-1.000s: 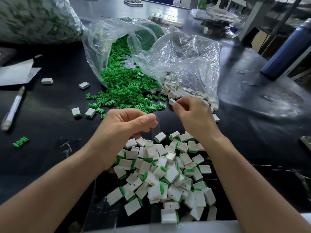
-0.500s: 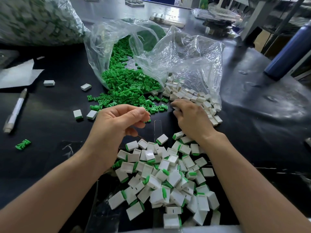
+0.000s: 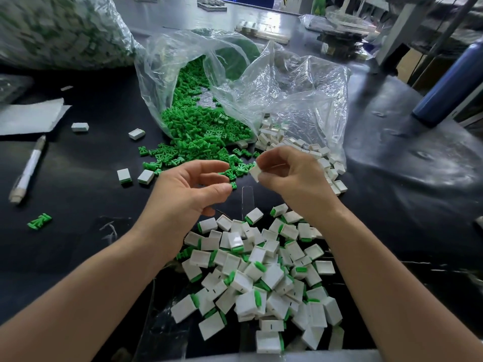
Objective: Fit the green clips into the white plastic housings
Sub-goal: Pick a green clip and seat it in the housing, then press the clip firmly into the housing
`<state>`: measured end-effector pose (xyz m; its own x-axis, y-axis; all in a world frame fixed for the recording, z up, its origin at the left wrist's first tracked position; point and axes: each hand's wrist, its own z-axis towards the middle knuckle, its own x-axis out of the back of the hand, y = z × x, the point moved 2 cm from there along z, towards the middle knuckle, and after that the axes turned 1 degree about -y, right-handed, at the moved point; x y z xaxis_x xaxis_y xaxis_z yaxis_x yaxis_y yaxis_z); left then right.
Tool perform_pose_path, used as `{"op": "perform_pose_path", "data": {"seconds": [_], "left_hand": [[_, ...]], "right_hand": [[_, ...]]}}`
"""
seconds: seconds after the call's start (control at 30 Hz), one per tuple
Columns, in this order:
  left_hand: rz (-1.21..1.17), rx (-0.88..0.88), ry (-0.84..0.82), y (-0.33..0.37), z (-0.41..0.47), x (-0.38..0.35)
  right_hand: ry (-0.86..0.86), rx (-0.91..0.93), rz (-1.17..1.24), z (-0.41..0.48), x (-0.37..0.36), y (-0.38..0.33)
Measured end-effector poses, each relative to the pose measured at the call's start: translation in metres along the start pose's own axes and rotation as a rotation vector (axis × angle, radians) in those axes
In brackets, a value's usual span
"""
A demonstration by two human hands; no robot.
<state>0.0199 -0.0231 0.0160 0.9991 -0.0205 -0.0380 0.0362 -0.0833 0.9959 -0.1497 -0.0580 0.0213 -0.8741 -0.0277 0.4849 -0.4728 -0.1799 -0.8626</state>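
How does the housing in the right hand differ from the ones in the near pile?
The held housing shows no green; pile housings mostly show a green clip at one end. The held housing is pinched in the air by the right hand; pile housings lie jumbled on the table. Both are white blocks.

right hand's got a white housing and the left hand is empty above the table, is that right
Not quite. The left hand is not empty: it pinches a small green clip at its thumb tip, as the head view shows. The rest stands: the right hand holds a white housing, and both hands are above the table.
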Motion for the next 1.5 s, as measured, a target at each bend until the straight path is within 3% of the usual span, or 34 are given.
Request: {"op": "perform_pose_path", "data": {"seconds": [0.2, 0.4, 0.6, 0.8, 0.93, 1.1, 1.27, 1.5], "left_hand": [[0.051, 0.039, -0.113, -0.001, -0.003, -0.004], [0.013, 0.053, -0.140, 0.001, -0.005, -0.006], [0.000, 0.041, -0.067, 0.001, -0.004, -0.005], [-0.086, 0.039, -0.014, 0.002, -0.001, -0.003], [-0.112, 0.051, -0.007, 0.001, 0.000, -0.003], [-0.127, 0.056, -0.018, 0.001, 0.000, -0.003], [-0.118, 0.046, -0.028, 0.002, -0.001, -0.003], [-0.131, 0.069, -0.049, 0.000, -0.001, -0.003]], "right_hand": [[-0.202, 0.012, 0.196, -0.017, -0.010, -0.019], [-0.185, 0.031, 0.157, -0.018, -0.009, -0.019], [-0.170, 0.015, 0.134, -0.015, -0.010, -0.015], [0.046, -0.017, -0.344, 0.001, -0.001, 0.005], [-0.123, 0.005, -0.613, 0.007, -0.010, 0.015], [-0.308, -0.032, -0.688, 0.010, -0.017, 0.022], [-0.092, 0.067, -0.690, 0.007, -0.010, 0.016], [-0.034, 0.050, -0.594, 0.005, -0.010, 0.017]]}}
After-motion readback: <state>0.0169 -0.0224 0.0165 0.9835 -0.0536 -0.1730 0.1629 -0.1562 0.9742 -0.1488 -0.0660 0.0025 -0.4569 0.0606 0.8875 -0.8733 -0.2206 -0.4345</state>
